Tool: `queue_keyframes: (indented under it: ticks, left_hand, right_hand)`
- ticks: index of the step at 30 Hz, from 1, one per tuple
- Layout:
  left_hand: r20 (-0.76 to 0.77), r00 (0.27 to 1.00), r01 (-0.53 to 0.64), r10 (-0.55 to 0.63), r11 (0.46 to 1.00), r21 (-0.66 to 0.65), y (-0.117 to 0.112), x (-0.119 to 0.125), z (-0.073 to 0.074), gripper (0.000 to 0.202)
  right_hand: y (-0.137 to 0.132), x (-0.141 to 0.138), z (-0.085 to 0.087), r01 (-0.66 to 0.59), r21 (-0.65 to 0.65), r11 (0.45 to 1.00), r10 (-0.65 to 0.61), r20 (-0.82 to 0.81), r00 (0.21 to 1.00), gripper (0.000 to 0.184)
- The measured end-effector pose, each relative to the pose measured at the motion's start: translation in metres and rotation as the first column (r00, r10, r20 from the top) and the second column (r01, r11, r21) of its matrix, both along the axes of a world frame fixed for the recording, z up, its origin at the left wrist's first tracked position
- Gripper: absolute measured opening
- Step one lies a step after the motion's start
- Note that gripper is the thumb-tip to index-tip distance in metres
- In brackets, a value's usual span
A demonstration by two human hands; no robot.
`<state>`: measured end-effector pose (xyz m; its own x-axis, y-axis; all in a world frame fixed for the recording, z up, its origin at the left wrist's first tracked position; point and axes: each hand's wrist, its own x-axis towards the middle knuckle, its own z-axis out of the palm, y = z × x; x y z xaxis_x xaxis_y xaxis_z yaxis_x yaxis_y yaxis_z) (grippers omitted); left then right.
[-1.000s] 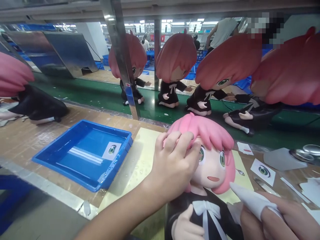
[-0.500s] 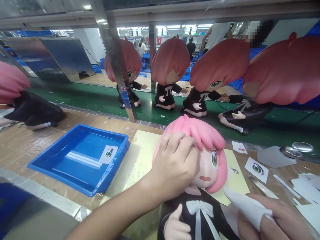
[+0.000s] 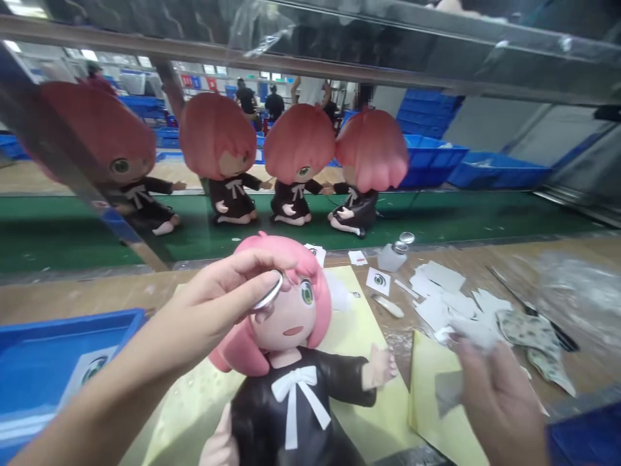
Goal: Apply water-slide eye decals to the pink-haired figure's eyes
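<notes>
A large pink-haired doll figure [image 3: 298,388] in a black dress with a white bow leans back in front of me. One green eye shows; my fingers cover the other side of its face. At the doll's face, my left hand [image 3: 233,281] pinches a small shiny piece with a rounded edge [image 3: 269,291]; its kind is unclear. My right hand [image 3: 499,382], blurred, is closed on a white cloth or tissue [image 3: 478,336] above the paper scraps at the right. Beneath the doll lies a yellow sheet [image 3: 359,310].
A blue tray [image 3: 111,320] with an eye decal stands at left. Right of the doll are an eye decal card [image 3: 378,281], a lidded bottle [image 3: 392,257], paper scraps [image 3: 439,278], scissors [image 3: 563,333] and a spotted cloth [image 3: 531,330]. Several similar dolls [image 3: 301,145] sit on the green belt [image 3: 436,213].
The view has swung to the right. My left hand has turned so the shiny piece shows at the doll's face. My right hand has moved away from the doll, over the paper scraps.
</notes>
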<state>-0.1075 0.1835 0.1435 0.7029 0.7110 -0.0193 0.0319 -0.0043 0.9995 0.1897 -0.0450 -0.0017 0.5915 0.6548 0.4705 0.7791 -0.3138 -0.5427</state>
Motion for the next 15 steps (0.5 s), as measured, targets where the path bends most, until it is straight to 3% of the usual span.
queue_keyframes:
  ticks: [5, 8, 11, 13, 15]
  left_hand:
    - [-0.135, 0.976, 0.184, -0.172, 0.980, 0.075, 0.004, 0.038, 0.014, 0.033]
    - [-0.163, 0.952, 0.262, -0.260, 0.965, -0.009, 0.006, 0.054, 0.017, 0.037]
    - [-0.196, 0.950, 0.242, -0.243, 0.970, -0.031, 0.005, 0.063, 0.016, 0.035]
    - [-0.241, 0.948, 0.212, -0.207, 0.977, -0.007, 0.001, 0.068, 0.013, 0.041]
    - [-0.283, 0.940, 0.196, -0.189, 0.981, -0.002, -0.005, 0.075, 0.011, 0.053]
  right_hand:
    - [0.018, 0.004, -0.050, -0.216, -0.228, 0.949, 0.216, -0.024, 0.976, 0.046]
    - [0.018, 0.009, -0.062, -0.289, -0.255, 0.923, 0.295, -0.014, 0.955, 0.046]
    - [0.017, 0.011, -0.044, -0.242, -0.134, 0.961, 0.248, 0.032, 0.968, 0.044]
    - [0.021, 0.008, -0.018, -0.189, -0.010, 0.982, 0.190, 0.053, 0.980, 0.035]
    - [0.029, 0.000, 0.012, -0.217, 0.110, 0.970, 0.212, 0.056, 0.976, 0.025]
